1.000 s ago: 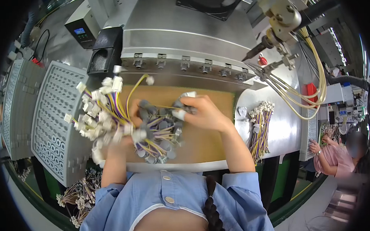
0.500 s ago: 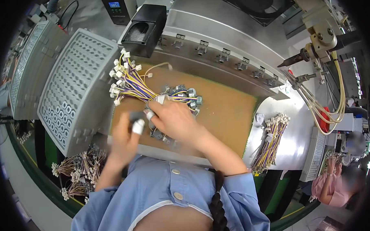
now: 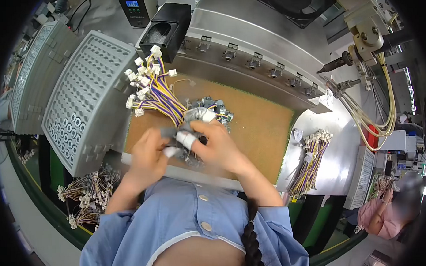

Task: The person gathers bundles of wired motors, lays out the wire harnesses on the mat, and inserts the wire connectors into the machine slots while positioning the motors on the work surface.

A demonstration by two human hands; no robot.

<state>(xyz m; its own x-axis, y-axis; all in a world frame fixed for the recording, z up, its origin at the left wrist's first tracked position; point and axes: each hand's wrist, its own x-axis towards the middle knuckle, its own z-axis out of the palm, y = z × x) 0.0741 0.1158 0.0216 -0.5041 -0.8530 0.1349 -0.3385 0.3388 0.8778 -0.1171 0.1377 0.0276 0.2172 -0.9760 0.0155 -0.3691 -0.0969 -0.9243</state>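
A bundle of yellow and purple wires (image 3: 157, 95) with white connectors at one end and small grey parts at the other lies on the brown work mat (image 3: 259, 126). My right hand (image 3: 216, 147), with white finger cots, grips the bundle at its grey-part end. My left hand (image 3: 150, 151) meets it from the left and pinches one small grey part between taped fingertips. Both hands blur slightly.
Grey perforated trays (image 3: 80, 100) stand left. A second wire bundle (image 3: 312, 157) lies on the metal surface at right, more bundles (image 3: 86, 198) hang low left. A metal machine housing (image 3: 266, 42) sits behind; a soldering head (image 3: 342, 60) with yellow hoses is upper right. Another person (image 3: 380, 216) works far right.
The bundle went from held up in my left hand to lying on the mat. My left hand let go, then came back to the grey end beside my right hand.
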